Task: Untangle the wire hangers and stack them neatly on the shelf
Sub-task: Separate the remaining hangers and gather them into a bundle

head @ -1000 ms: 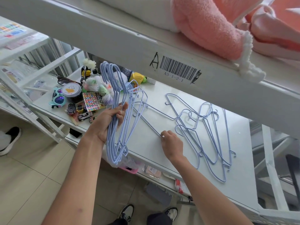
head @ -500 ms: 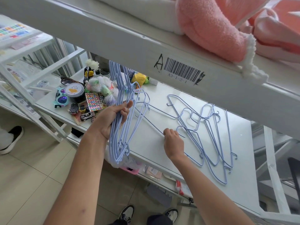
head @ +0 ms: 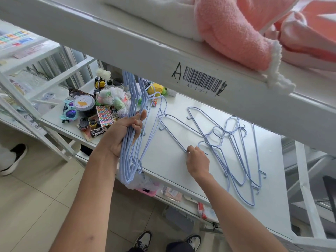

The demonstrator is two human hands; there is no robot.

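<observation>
My left hand (head: 123, 135) grips a bundle of several light blue wire hangers (head: 131, 157), held upright over the front edge of the white shelf (head: 169, 160). My right hand (head: 197, 161) pinches the corner of a single blue hanger (head: 172, 131) that lies flat on the shelf, its far end near the bundle. To the right of that hand a tangled heap of several blue hangers (head: 238, 153) lies spread on the shelf.
Small clutter fills the shelf's left end: toy sunglasses (head: 70, 111), a round tin (head: 84, 104), a sticker sheet (head: 105, 115), toy cars (head: 97, 131). The upper shelf beam with a barcode label (head: 201, 82) hangs overhead, pink cloth (head: 234, 33) on it. My shoes (head: 143, 239) are below.
The view has shifted slightly. My right hand has slid a little right along the single hanger's wire, toward the tangled heap. The left hand keeps the bundle upright.
</observation>
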